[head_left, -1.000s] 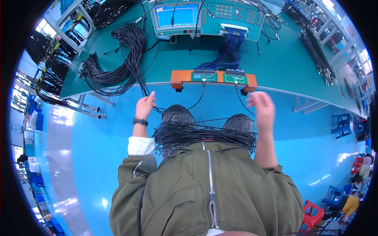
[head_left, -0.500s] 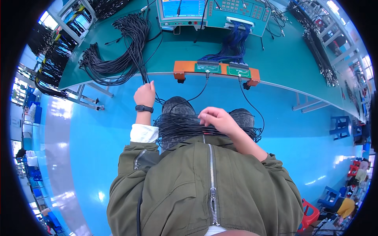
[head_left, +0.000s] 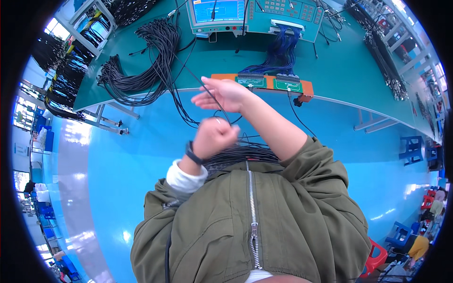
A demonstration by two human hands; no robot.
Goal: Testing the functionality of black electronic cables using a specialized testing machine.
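One cable [head_left: 205, 86], black, thin (nearly straight), slanting

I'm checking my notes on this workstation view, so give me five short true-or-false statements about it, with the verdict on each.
1. The left hand is closed on a black cable. True.
2. The right hand is clenched into a fist. False: it is open, with its fingers extended.
3. The orange bar at the table edge carries two green circuit boards. True.
4. The wires running to those boards from the bench instrument are yellow. False: they are blue wires.
5. The large cable bundle on the green table lies right of the instrument. False: it lies to the left.
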